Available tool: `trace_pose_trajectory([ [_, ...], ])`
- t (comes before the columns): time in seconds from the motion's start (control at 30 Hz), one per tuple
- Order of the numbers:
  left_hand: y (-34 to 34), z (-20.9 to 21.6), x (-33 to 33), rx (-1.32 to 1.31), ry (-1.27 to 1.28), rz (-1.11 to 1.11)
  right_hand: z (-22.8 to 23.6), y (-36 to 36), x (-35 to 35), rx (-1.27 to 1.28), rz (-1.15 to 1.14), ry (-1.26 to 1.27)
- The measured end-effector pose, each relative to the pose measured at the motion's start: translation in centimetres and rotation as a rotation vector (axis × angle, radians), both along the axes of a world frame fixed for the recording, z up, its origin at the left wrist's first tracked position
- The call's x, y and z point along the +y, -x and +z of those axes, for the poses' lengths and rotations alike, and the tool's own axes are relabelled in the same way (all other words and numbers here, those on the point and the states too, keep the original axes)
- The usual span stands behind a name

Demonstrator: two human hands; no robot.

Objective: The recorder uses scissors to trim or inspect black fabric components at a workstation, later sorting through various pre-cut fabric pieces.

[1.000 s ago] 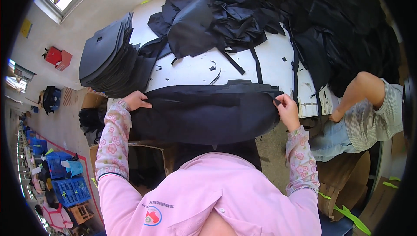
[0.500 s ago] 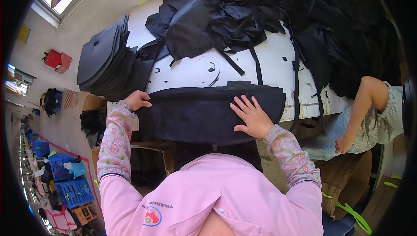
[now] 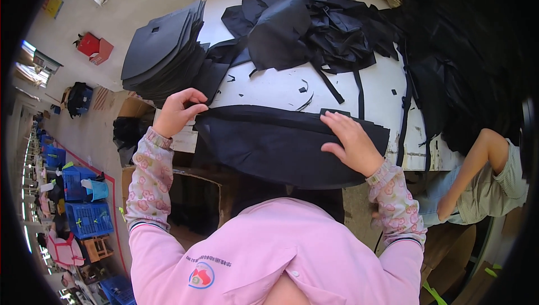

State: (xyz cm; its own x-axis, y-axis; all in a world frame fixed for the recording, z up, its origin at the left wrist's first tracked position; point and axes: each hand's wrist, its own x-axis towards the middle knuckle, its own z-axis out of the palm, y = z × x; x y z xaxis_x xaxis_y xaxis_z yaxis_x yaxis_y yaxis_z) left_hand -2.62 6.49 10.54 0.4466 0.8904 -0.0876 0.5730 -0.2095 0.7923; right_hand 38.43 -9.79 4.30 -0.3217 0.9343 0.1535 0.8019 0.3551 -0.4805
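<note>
From the head view I take the long black fabric panel point(image 3: 281, 145) as my landmark; it lies across the near edge of the white bench point(image 3: 275, 89) and hangs partly over it toward my body. My left hand point(image 3: 178, 111) is at the panel's left end, its grip pinched on the upper corner of the cloth there, fingers curled. My right hand point(image 3: 351, 142) rests flat on the panel toward its right end, grip released, fingers spread and pressing the cloth down rather than grasping it.

Beyond the panel's left end, a stack of dark cut pieces point(image 3: 163, 52) sits on the bench's far left corner. Straight beyond the panel a loose heap of black fabric point(image 3: 309, 24) covers the far side of the bench, with thin strips and small scraps point(image 3: 306, 89) scattered on the bare top between the heap and the panel. Right of the panel, another person's arm point(image 3: 477, 164) hangs beside the bench. Below the panel's left end stands an open cardboard box point(image 3: 196, 198).
</note>
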Motion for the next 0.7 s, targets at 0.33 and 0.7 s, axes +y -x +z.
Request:
trace_pose_trajectory([
  [0.33, -9.8, -4.8, -6.5, -0.772, 0.368, -0.211, -1.2, 11.8, 5.3, 1.119, 0.101, 0.432],
  [0.7, -3.2, -13.6, -12.8, 0.592, -0.143, -0.184, -10.0, 8.8, 4.9, 1.087, 0.076, 0.506],
])
